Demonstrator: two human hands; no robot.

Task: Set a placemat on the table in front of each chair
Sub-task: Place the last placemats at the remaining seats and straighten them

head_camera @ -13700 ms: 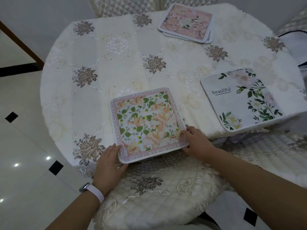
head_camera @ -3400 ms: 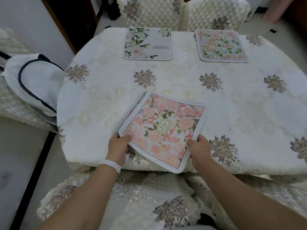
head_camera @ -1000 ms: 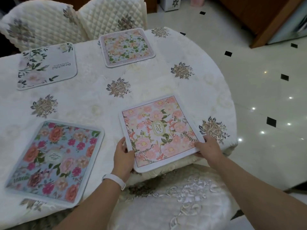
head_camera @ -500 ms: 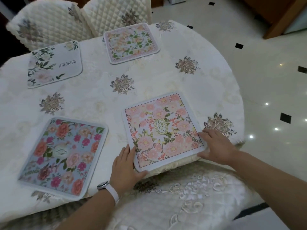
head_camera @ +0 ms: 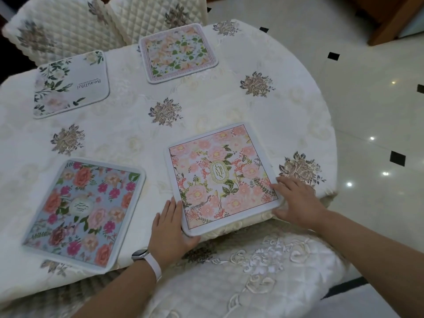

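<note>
1. We see the table (head_camera: 229, 106) with four mats, one before each chair.
2. Our pink mat (head_camera: 221, 177) lies flat at the near edge; it looks thin, light and floppy, best held by opposite edges.
3. Our left hand (head_camera: 171, 228) and right hand (head_camera: 298, 201) rest spread and flat at its corners, pinching nothing.

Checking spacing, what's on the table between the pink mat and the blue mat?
Only bare tablecloth between pink mat and blue mat, plus the left hand near the edge, in the head view.

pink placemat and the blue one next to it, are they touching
Apart. The head view shows a strip of bare tablecloth between the pink placemat and the blue placemat.
</note>
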